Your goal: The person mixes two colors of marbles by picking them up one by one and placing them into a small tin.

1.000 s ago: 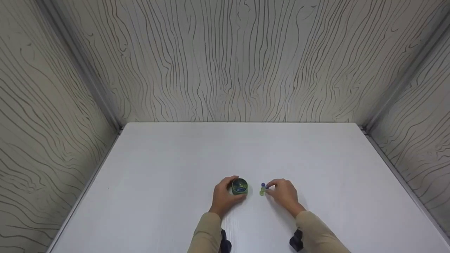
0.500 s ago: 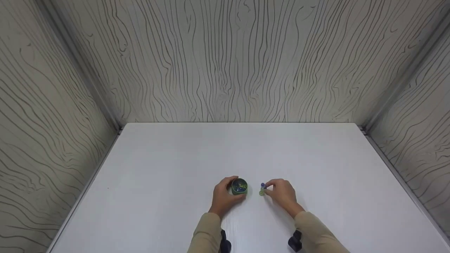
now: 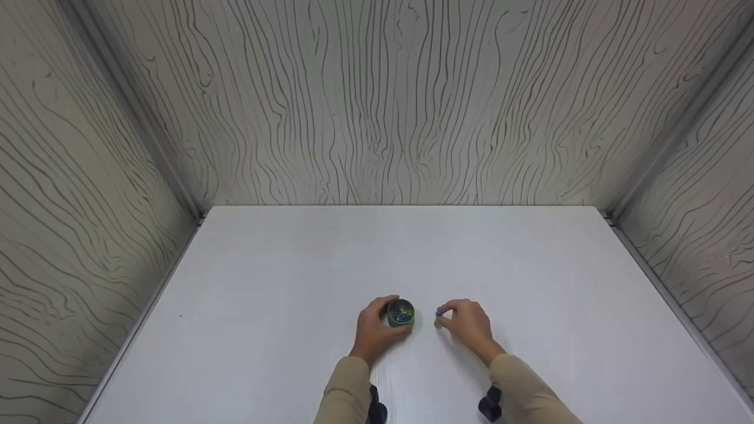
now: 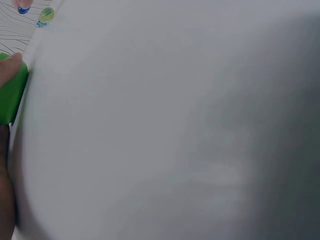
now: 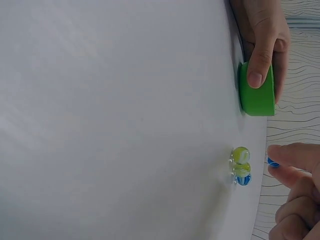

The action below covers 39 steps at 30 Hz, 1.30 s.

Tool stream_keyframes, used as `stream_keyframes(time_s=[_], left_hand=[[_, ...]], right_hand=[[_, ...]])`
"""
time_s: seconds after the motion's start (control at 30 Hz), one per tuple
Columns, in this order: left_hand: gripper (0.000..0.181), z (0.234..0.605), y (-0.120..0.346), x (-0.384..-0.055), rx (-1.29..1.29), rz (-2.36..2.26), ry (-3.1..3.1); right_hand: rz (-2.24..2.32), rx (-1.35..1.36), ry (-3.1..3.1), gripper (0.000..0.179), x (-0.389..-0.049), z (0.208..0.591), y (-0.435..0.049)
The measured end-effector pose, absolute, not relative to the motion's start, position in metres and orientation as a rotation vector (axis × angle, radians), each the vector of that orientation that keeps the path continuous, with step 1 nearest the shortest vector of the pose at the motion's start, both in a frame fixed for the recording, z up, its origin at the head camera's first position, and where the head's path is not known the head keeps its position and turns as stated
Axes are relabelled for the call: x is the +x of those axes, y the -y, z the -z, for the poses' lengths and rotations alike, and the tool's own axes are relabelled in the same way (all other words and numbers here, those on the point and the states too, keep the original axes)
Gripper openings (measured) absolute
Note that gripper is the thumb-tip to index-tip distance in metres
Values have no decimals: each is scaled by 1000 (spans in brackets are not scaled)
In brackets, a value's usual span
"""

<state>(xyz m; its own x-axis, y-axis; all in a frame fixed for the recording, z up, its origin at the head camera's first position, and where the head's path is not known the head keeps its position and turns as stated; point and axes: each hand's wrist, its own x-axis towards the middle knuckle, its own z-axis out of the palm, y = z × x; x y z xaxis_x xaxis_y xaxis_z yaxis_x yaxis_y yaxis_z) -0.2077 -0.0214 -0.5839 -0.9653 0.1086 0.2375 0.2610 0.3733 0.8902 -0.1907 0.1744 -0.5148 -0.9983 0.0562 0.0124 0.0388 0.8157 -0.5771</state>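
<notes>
My left hand (image 3: pixel 377 333) grips a small green cup (image 5: pixel 257 95) that stands upright on the white table. Several blue and yellowish marbles (image 3: pixel 403 314) lie inside the cup, as the head view shows. To the right of it, my right hand (image 3: pixel 469 324) pinches a blue marble (image 5: pixel 272 162) between thumb and finger, raised off the table. Close under those fingers, a yellow-green marble (image 5: pixel 241 155), a second yellow-green marble (image 5: pixel 242 169) and a blue-striped marble (image 5: pixel 243 180) sit bunched together on the table. Fingers partly cover this bunch in the head view.
The white tabletop (image 3: pixel 294 265) spreads around both hands. Wood-grain patterned panels (image 3: pixel 377 106) wall it in at the back and on both sides. Dark devices (image 3: pixel 490 403) are worn at the wrists.
My right hand has shifted slightly left, over the marbles, and now pinches a blue one above the rest. My left hand and the cup have stayed in place.
</notes>
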Motion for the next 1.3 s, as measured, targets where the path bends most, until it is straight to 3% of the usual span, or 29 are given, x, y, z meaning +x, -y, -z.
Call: stream_keyframes(time_s=[1.3], left_hand=[[63,585,23,-207,-364,1627,2495]], right_hand=[[-915,61,2923,10,-191,505,-156]])
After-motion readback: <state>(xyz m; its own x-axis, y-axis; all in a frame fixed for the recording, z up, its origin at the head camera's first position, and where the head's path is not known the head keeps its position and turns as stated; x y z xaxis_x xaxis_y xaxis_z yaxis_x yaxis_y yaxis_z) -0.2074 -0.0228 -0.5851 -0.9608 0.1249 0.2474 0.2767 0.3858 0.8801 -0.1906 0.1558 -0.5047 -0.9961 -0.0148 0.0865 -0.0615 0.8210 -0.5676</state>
